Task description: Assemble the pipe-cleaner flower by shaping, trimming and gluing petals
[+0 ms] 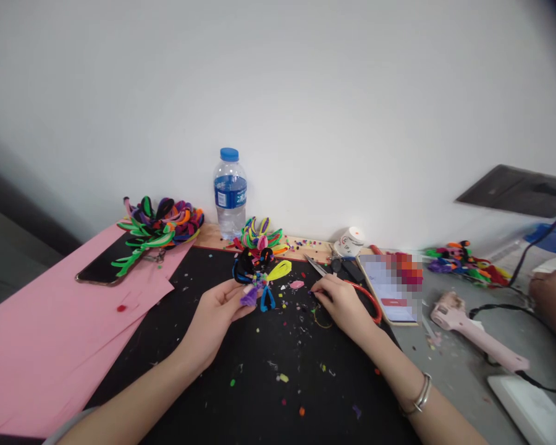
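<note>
My left hand point(220, 309) is closed on a small flower-like piece of bent pipe cleaners point(261, 281), with yellow, blue, black and purple loops around a beaded-looking middle. To its right, my right hand point(336, 300) rests low over the black mat point(250, 377), fingertips pinched together near a tiny purple bit; whether they grip it is too small to tell. Red-handled scissors point(375, 301) lie just behind and beside my right hand, blades pointing up and left. Coloured scraps and a pink piece point(297, 285) are scattered between the hands.
Pipe-cleaner bundles point(176, 222) sit at the back left, beside a dark phone point(106, 262) on pink paper point(74, 321). A water bottle point(230, 198) stands by the wall. At right are a lit phone point(389, 290), a glue gun point(482, 337) with its cable, and another person's hand point(553, 296).
</note>
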### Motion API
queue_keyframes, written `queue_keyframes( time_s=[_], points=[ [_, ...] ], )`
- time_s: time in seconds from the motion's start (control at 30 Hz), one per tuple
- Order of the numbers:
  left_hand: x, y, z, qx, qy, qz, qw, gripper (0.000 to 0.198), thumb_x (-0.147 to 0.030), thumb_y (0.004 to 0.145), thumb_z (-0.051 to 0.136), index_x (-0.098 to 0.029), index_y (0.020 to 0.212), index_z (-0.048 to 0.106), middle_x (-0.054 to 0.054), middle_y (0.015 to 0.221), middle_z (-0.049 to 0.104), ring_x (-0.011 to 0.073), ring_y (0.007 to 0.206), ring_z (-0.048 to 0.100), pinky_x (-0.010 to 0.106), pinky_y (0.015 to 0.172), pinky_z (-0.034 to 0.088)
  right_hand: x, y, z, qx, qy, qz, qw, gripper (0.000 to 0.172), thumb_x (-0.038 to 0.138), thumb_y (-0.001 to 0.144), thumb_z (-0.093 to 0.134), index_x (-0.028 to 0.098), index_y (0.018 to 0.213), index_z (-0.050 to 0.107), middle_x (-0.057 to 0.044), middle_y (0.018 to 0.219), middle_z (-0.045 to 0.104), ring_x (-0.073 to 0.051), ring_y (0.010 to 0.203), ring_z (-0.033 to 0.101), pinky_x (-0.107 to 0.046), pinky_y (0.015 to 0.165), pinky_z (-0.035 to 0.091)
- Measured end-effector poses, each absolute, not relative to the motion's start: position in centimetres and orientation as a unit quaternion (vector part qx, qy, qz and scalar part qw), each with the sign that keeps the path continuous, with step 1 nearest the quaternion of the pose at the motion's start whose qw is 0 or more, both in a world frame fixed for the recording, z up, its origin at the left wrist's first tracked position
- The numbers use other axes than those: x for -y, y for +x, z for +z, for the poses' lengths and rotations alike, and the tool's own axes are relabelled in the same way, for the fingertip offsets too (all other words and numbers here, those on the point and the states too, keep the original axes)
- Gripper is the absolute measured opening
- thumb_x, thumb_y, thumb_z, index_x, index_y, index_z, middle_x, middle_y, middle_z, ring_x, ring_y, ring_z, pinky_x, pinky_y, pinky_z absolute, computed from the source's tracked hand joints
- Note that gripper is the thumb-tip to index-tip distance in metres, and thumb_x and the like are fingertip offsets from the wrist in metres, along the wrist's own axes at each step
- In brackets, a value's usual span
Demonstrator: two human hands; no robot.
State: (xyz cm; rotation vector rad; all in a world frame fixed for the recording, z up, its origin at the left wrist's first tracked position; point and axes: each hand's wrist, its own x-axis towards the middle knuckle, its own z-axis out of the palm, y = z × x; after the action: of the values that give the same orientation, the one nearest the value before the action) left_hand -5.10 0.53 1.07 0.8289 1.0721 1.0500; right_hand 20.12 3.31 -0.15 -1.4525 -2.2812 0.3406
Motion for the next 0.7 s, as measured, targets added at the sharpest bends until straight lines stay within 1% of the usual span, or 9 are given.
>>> queue_keyframes(
  time_s=[0.13,0.33,0.47,0.7],
  points=[
    [-0.5,-5.1,1.1,-0.468,0.37,0.469,0.651,0.023,-0.032,0.073,0.061,-0.018,0.091,0.064,0.004,0.095,0.067,0.015,0.091,0.058,0.022,0.077,0.045,-3.1,20.2,-0.3,0.821,-0.512,0.11,0.228,0.012,0.012,0.081,0.048,0.019,0.08,0.057,-0.003,0.082,0.057,-0.015,0.075,0.055,-0.028,0.069,0.045],
    [-0.6,-5.0,1.0,-0.469,0.377,0.468,0.647,0.024,-0.033,0.073,0.061,-0.018,0.091,0.064,0.005,0.095,0.067,0.0149,0.09,0.058,0.023,0.078,0.045,-2.1,19.1,0.3,0.83,-0.484,0.081,0.263,0.017,0.016,0.084,0.044,0.02,0.093,0.058,-0.005,0.086,0.056,-0.015,0.08,0.055,-0.027,0.072,0.045],
    [-0.5,-4.9,0.9,-0.467,0.378,0.462,0.652,0.023,-0.033,0.073,0.061,-0.017,0.09,0.064,0.005,0.096,0.067,0.0161,0.092,0.058,0.024,0.079,0.045,-1.9,17.3,0.5,0.847,-0.468,0.078,0.242,0.015,0.018,0.084,0.047,0.021,0.092,0.059,-0.003,0.086,0.055,-0.013,0.078,0.056,-0.023,0.068,0.045],
    [-0.6,-4.9,0.7,-0.473,0.372,0.462,0.651,0.026,-0.033,0.072,0.062,-0.017,0.093,0.064,0.007,0.098,0.067,0.0175,0.095,0.058,0.025,0.079,0.045,-3.0,15.1,0.4,0.863,-0.476,0.041,0.162,0.014,0.021,0.083,0.049,0.022,0.091,0.06,-0.001,0.082,0.054,-0.011,0.071,0.056,-0.019,0.059,0.04]
  ],
)
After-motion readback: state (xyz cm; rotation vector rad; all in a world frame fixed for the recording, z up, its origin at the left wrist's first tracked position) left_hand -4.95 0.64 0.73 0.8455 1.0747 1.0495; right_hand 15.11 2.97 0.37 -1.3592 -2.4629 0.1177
